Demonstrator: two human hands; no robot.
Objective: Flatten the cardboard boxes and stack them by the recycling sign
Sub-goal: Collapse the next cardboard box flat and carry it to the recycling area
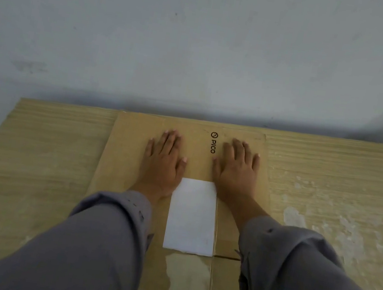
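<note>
— Pale grey wall (200, 46) behind, and what's under it?

— Light wood-grain tabletop (46, 160), its far edge against that wall, with whitish scuffed patches to the right of the box.

— And the box?

— One flattened cardboard box (123, 159) lying flat on the tabletop, long axis running from the person straight toward the wall, far end almost at the wall edge. The printed PICO logo (213, 143) sits near that far end, its letters running along the long axis.

— Hands?

— Fingers straight and slightly spread, palms down. Left hand (163, 158) presses the box left of the logo, right hand (236, 169) right of it. A white label (192, 217) lies on the box between the wrists, nearer the person. Grey sleeves (96, 242) cover both forearms.
</note>
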